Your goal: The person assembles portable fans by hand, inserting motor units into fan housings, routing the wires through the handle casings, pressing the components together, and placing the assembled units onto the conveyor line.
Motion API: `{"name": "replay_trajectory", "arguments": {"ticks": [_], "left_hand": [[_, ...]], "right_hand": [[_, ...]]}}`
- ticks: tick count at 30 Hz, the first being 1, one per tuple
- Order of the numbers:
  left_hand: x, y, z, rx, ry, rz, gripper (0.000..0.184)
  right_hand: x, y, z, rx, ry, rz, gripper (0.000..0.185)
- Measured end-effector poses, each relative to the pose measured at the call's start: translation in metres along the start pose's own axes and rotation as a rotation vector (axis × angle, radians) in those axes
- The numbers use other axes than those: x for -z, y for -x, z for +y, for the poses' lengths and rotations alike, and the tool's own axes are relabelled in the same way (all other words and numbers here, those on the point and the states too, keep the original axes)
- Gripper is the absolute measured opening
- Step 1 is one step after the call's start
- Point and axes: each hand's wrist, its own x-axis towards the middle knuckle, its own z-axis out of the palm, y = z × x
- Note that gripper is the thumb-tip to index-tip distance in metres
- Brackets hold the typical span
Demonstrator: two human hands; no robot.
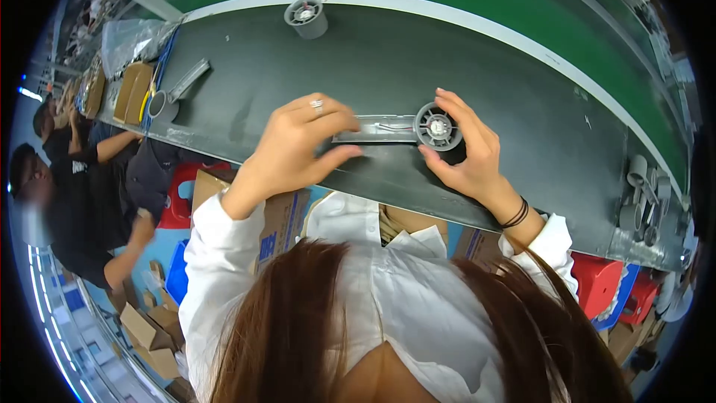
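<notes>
A grey plastic part with a long flat handle (384,128) and a round fan housing (438,127) lies on the dark work surface in front of me. Thin wires show in the handle's channel. My right hand (473,149) curves around the housing, thumb and fingers at its right side. My left hand (302,142) is at the handle's left end, its thumb and fingers apart around that end; whether they touch it is hard to tell. A separate round fan piece (306,18) stands at the back of the surface.
Another grey handled part (165,104) lies at the left, near a cardboard box (133,92). Several grey parts (643,198) are piled at the right end. Two people (82,194) sit at the left. Red stools (597,283) stand below the edge.
</notes>
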Motion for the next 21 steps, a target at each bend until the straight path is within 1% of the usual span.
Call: {"name": "replay_trajectory", "arguments": {"ticks": [1,4,5,8,14,17,21], "left_hand": [[-0.009,-0.011,0.0,-0.05,0.02,-0.028,0.025],[-0.03,-0.029,-0.004,-0.06,-0.001,-0.081,0.026],[-0.035,-0.032,-0.005,-0.061,0.003,-0.056,0.025],[-0.041,-0.036,-0.007,-0.034,0.01,-0.109,0.022],[-0.06,-0.034,-0.012,-0.063,0.051,-0.065,0.011],[-0.061,-0.031,-0.014,-0.041,0.072,-0.057,0.009],[-0.063,-0.022,-0.018,0.053,0.167,-0.019,0.009]], "right_hand": [[0.0,0.001,0.0,-0.011,-0.008,0.003,0.058],[0.0,0.002,0.003,-0.019,-0.024,0.008,0.061],[-0.001,0.002,0.003,-0.017,-0.031,0.009,0.061],[0.001,0.001,0.003,-0.027,-0.035,-0.002,0.063],[0.0,0.002,0.003,-0.039,-0.048,0.003,0.064],[0.0,0.001,0.002,-0.06,-0.068,0.016,0.064],[-0.001,0.002,0.002,-0.097,-0.096,0.018,0.066]]}}
